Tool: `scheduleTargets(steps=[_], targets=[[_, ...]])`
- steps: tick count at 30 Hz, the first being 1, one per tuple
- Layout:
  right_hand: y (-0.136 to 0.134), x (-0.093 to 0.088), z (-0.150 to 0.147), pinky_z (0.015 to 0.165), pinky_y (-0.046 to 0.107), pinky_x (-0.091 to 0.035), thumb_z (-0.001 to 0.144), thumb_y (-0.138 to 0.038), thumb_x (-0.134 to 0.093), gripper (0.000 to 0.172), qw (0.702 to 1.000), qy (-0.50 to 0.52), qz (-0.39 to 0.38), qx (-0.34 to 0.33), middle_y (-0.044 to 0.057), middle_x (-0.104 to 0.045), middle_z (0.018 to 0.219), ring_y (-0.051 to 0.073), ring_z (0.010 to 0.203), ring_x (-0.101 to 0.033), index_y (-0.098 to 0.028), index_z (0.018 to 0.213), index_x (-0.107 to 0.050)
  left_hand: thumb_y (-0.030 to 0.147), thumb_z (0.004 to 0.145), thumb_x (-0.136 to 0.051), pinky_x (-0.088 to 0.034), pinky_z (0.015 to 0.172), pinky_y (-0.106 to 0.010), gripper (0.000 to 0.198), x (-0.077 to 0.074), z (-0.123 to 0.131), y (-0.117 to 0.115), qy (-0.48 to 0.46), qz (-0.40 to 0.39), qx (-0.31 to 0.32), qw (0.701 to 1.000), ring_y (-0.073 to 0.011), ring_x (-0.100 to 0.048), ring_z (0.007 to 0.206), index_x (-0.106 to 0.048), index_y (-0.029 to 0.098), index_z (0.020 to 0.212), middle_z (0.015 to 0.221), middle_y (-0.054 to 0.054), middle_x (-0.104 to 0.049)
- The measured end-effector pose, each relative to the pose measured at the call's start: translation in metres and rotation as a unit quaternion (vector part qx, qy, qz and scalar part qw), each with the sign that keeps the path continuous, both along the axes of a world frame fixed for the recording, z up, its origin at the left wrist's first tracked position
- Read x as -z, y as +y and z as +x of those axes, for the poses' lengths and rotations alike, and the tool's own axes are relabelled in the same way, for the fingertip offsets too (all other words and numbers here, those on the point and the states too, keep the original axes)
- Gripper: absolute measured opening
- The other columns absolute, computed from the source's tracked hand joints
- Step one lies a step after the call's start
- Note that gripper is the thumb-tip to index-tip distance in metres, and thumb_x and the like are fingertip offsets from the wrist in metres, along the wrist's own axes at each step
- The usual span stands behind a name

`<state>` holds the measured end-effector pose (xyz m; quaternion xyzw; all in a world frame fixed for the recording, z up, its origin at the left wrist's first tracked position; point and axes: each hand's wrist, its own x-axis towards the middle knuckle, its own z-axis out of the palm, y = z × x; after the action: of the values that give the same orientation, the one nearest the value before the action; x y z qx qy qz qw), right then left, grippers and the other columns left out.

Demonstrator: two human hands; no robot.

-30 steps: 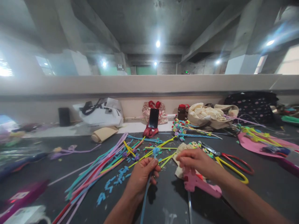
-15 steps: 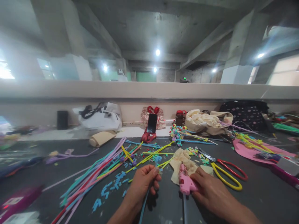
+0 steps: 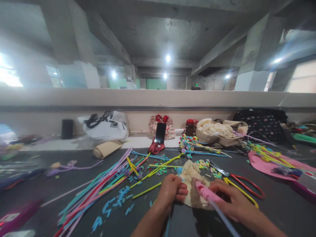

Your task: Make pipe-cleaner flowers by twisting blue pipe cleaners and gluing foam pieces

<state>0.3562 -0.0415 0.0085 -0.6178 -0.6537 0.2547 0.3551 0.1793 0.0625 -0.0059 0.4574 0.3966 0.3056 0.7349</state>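
My left hand (image 3: 172, 189) is closed round a thin blue stem, whose light blue tip (image 3: 179, 170) shows just above the fingers. In my right hand (image 3: 228, 197) is a pink glue gun (image 3: 206, 192), tilted with its nozzle to the upper left and a translucent glue stick (image 3: 222, 215) trailing from its rear. Beneath the gun lies a crumpled beige cloth (image 3: 191, 171), close to the left fingers. Short blue pieces (image 3: 120, 196) are scattered left of my hands, beside a bundle of coloured pipe cleaners (image 3: 106, 182).
Scissors (image 3: 223, 171) with red and yellow handles lie right of the cloth. Farther back are a phone (image 3: 160, 133) on a red stand, a red-lidded bottle (image 3: 190, 127), a white bag (image 3: 106, 126) and a pink sheet (image 3: 259, 164) bearing yellow stems.
My left hand has moved right, to the cloth, with the blue stem. The glue gun has been lifted and turned in my right hand, and the cloth has shifted slightly.
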Motion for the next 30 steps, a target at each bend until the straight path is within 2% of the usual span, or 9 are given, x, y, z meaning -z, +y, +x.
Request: scheduleTargets(steps=[2,5,8,11,14,19,26,30], targets=[[0.003,0.008,0.012,0.056,0.024,-0.038,0.061,-0.039,-0.058,0.023,0.993,0.114,-0.010,0.030,0.001,-0.058,0.067,0.016,0.063,-0.051,-0.018,0.069,-0.061,0.031,0.065,-0.056,-0.037,0.042,-0.018,0.020,0.008,0.002,0.000,0.018,0.020,-0.017,1.000,-0.0078,-0.052,0.045,-0.043,0.016,0.068,0.058,-0.001,-0.056],[0.006,0.012,0.026,0.045,0.024,-0.035,0.055,-0.042,-0.060,0.030,0.952,0.291,-0.035,0.085,0.002,-0.057,0.054,0.014,0.046,-0.048,-0.015,0.069,-0.061,0.030,0.067,-0.054,-0.038,0.042,-0.019,0.019,0.012,0.002,-0.001,0.040,0.044,-0.025,0.998,-0.0082,-0.052,0.046,-0.042,0.016,0.068,0.060,-0.002,-0.056],[0.005,0.003,0.027,0.042,0.022,-0.036,0.063,-0.042,-0.056,0.031,0.896,0.427,-0.002,0.124,0.004,-0.059,0.053,0.012,0.044,-0.048,-0.013,0.074,-0.063,0.032,0.067,-0.052,-0.038,0.042,-0.018,0.019,0.012,0.001,0.000,0.039,0.048,-0.022,0.998,-0.0076,-0.052,0.046,-0.041,0.016,0.068,0.061,-0.001,-0.056],[0.005,-0.009,0.018,0.044,0.021,-0.038,0.074,-0.041,-0.048,0.032,0.858,0.502,0.023,0.106,0.003,-0.056,0.051,0.012,0.046,-0.048,-0.013,0.075,-0.064,0.033,0.068,-0.051,-0.039,0.042,-0.018,0.019,0.013,0.001,0.001,0.042,0.056,-0.024,0.997,-0.0087,-0.054,0.049,-0.042,0.016,0.070,0.064,-0.002,-0.057],[0.007,-0.017,0.006,0.041,0.022,-0.035,0.077,-0.042,-0.044,0.036,0.853,0.514,0.026,0.082,0.002,-0.051,0.047,0.011,0.042,-0.043,-0.012,0.073,-0.064,0.035,0.067,-0.050,-0.039,0.042,-0.019,0.021,0.014,-0.001,0.002,0.050,0.063,-0.029,0.996,-0.0091,-0.054,0.049,-0.044,0.015,0.071,0.065,-0.003,-0.058],[0.020,-0.025,0.003,0.041,0.021,-0.036,0.079,-0.042,-0.041,0.037,0.863,0.495,0.064,0.086,0.002,-0.050,0.049,0.011,0.043,-0.043,-0.012,0.076,-0.062,0.033,0.069,-0.048,-0.040,0.044,-0.019,0.019,0.014,-0.003,0.003,0.072,0.079,-0.030,0.994,-0.0098,-0.055,0.051,-0.044,0.015,0.070,0.066,-0.003,-0.059],[0.025,-0.035,0.016,0.043,0.017,-0.040,0.079,-0.036,-0.046,0.024,0.826,0.531,0.140,0.125,0.000,-0.055,0.057,0.009,0.048,-0.046,-0.017,0.084,-0.060,0.037,0.066,-0.052,-0.039,0.043,-0.018,0.023,0.011,-0.003,0.002,0.057,0.069,-0.028,0.996,-0.0087,-0.054,0.048,-0.044,0.015,0.067,0.063,-0.002,-0.059],[0.023,-0.027,0.006,0.040,0.019,-0.036,0.076,-0.043,-0.049,0.031,0.864,0.490,0.090,0.067,0.003,-0.061,0.069,0.009,0.045,-0.046,-0.016,0.088,-0.060,0.039,0.063,-0.055,-0.035,0.038,-0.016,0.026,0.001,-0.009,0.001,0.015,0.038,-0.022,0.999,-0.0080,-0.054,0.046,-0.045,0.015,0.068,0.063,-0.002,-0.060]])
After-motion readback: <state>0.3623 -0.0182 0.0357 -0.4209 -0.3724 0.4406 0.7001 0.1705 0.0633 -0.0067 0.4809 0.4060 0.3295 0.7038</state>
